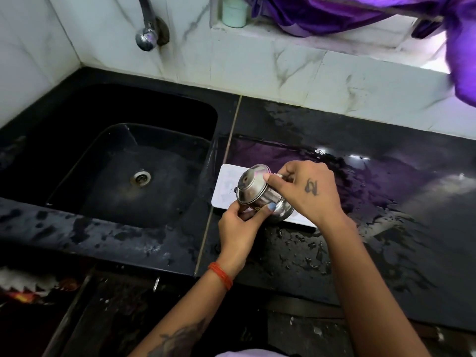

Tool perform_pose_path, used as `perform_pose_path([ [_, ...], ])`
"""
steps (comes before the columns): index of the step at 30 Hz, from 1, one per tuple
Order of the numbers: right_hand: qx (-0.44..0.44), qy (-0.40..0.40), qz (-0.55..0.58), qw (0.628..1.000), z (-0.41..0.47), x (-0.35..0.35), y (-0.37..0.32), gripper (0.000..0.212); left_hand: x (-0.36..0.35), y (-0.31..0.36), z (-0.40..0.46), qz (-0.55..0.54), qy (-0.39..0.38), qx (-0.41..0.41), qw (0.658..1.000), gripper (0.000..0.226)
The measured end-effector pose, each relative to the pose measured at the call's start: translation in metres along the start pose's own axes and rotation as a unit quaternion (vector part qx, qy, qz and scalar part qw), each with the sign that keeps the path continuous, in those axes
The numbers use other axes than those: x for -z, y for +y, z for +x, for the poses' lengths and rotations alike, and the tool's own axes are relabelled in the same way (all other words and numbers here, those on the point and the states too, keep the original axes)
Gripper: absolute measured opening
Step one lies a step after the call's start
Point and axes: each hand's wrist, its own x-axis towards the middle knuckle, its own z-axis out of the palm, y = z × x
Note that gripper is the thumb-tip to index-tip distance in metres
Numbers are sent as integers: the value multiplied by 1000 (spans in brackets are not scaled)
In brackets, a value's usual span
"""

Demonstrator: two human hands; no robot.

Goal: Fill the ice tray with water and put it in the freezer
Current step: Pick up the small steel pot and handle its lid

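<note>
Steel catches the light: a small metal cup [260, 195] lies tipped on its side, base toward the sink [123, 161], held over the white ice tray [226, 191]. The right hand [306, 189] grasps the cup from the right, thumb across its upper wall. The left hand [239, 225] pinches the cup's lower side, and its fingers curl at the tray's near edge; whether they touch the tray I cannot tell. The tray lies flat on the wet black counter [360, 228], its left end just beside the sink's right rim, across the seam [219, 197] between the slabs. Right of the tray the counter runs open and puddled toward the tiled wall [309, 65]. A tap [146, 32] sits on the wall above the sink's far edge.
</note>
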Motion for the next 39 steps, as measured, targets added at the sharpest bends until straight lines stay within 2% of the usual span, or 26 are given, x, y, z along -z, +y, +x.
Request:
perform_pose_path([
  [8,16,5,-33,999,2,-1,-7,31,1,3,1,-25,-16,2,1000,55],
  [12,-5,7,22,1000,-1,1,-1,28,2,3,1,11,-2,-20,1000,40],
  [19,-48,25,102,993,-8,6,11,28,-3,11,-2,62,10,-54,997,38],
  [24,-52,40,66,996,-12,12,14,27,-10,12,-3,30,-25,-19,999,42],
  [31,-33,42,-8,999,-13,16,17,31,-21,4,-7,-36,-62,26,997,36],
  [36,-25,31,-58,998,-12,18,15,34,-27,2,-10,-52,-75,45,995,62],
  [39,-11,36,-74,997,-11,18,16,37,-29,1,-10,-53,-77,51,994,49],
])
